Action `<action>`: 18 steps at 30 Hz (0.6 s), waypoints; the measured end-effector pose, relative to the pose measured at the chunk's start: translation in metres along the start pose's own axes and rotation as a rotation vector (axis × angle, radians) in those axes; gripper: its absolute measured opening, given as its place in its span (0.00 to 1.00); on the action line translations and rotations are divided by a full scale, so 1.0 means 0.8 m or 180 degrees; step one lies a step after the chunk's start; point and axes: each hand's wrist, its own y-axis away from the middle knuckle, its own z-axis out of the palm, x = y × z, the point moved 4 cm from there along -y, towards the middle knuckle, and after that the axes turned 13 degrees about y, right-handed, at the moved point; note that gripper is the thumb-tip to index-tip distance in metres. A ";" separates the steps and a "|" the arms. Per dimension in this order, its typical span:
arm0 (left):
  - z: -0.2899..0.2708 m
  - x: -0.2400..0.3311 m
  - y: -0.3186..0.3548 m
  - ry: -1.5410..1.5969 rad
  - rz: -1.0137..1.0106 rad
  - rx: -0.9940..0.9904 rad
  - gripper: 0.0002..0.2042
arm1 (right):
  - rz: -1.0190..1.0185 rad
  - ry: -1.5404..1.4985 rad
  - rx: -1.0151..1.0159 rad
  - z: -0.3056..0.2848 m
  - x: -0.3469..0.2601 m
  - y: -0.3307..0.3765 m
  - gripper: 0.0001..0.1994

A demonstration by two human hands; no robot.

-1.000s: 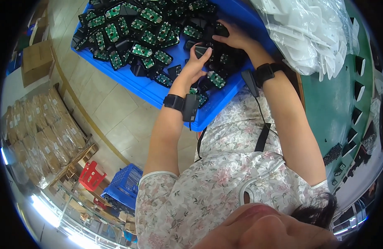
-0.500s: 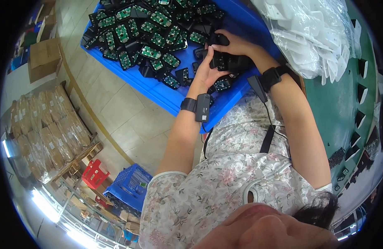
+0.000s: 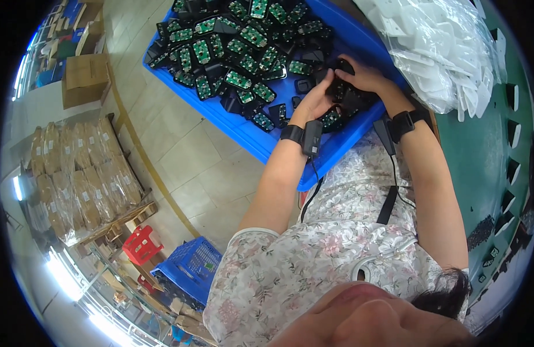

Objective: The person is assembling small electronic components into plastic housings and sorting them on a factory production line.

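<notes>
A large blue bin holds a heap of black plastic housings, many with green circuit boards facing up. My left hand and my right hand are together over the bin's near right part. Between them is a cluster of black housings. My right fingers curl round a black housing from the far side. The left hand cups the cluster from the left, thumb raised, its other fingers mostly hidden below. Loose black pieces lie just left of my left hand.
A clear bag of white plastic parts sits on the green table at right, beside a row of small black and white pieces. Left on the floor are a carton, a wrapped pallet load, a red stool and a blue crate.
The whole view has shifted, so the bin and hands appear further right and slightly lower. Both hands stay together around the black housings, with small changes in finger position.
</notes>
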 end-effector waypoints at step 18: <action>0.071 0.006 0.022 0.0752 0.1227 0.0789 0.33 | -0.0411 0.0087 0.1654 -0.040 -0.043 0.066 0.33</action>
